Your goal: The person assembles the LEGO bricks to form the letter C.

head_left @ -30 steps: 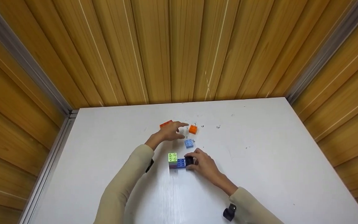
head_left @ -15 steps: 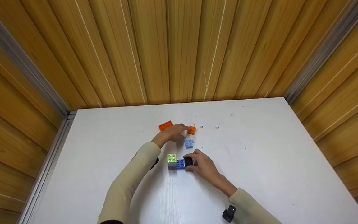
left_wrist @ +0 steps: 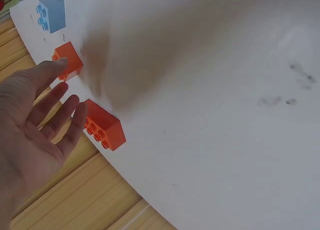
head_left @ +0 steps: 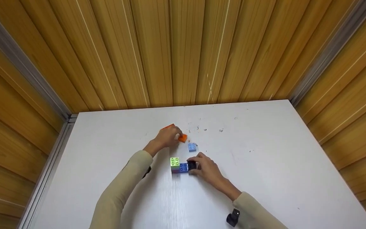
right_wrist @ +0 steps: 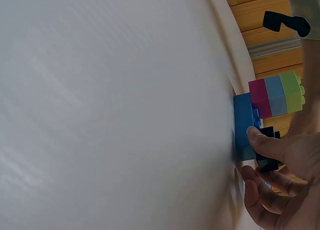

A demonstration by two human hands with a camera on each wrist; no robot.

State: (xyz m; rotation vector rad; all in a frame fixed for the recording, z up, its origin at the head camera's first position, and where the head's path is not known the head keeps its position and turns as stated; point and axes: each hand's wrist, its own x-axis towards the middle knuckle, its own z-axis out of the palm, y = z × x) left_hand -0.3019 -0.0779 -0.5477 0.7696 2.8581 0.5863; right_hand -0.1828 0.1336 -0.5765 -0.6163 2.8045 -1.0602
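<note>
My left hand [head_left: 167,136] pinches a small orange brick [head_left: 182,138] between thumb and index finger, over the table's far half. A longer orange brick [left_wrist: 106,126] lies beside the other fingers; in the head view the hand covers most of it. With thumb and fingers, my right hand [head_left: 209,168] holds a black brick [head_left: 192,165] on the right end of a blue brick [head_left: 183,167]. On the blue brick's left end stands a stack whose top is a lime green brick [head_left: 175,162]. Below the green, the right wrist view shows a grey-blue brick [right_wrist: 275,95] and a magenta brick [right_wrist: 260,98].
A light blue brick [head_left: 192,147] lies apart, between the two hands. The white table [head_left: 265,152] carries small dark marks. Wood-patterned walls [head_left: 157,54] stand behind it and at both sides.
My left hand has reached right to the small orange brick, taken hold of it and brought it left and nearer. The right hand stays on the black brick.
</note>
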